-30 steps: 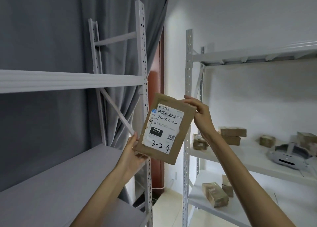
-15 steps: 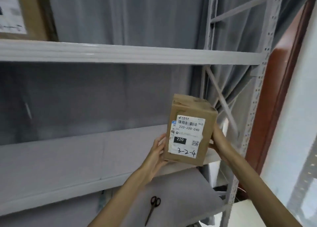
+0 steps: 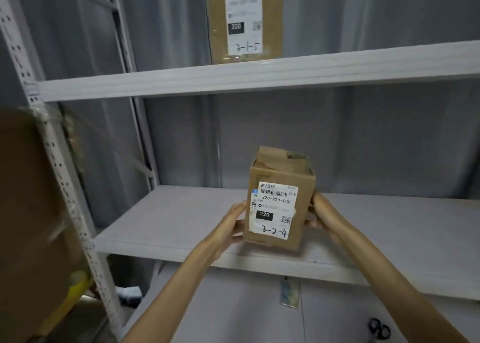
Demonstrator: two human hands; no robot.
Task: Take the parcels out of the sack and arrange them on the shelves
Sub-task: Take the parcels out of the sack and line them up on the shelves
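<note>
Scissors [image 3: 378, 328] are lying on the bottom shelf [image 3: 233, 314]. Left hand [image 3: 230, 226] and right hand [image 3: 322, 214] are gripping the sides of an upright parcel [image 3: 279, 200], fingers curled round it, at the middle shelf [image 3: 161, 228] front edge. Another parcel [image 3: 242, 18] is standing on the top shelf [image 3: 181, 81].

Grey curtain [image 3: 363, 140] behind, hanging in folds; white perforated upright [image 3: 65, 187] at left; dim, even light; scissors [image 3: 378, 329] lying low at right.
</note>
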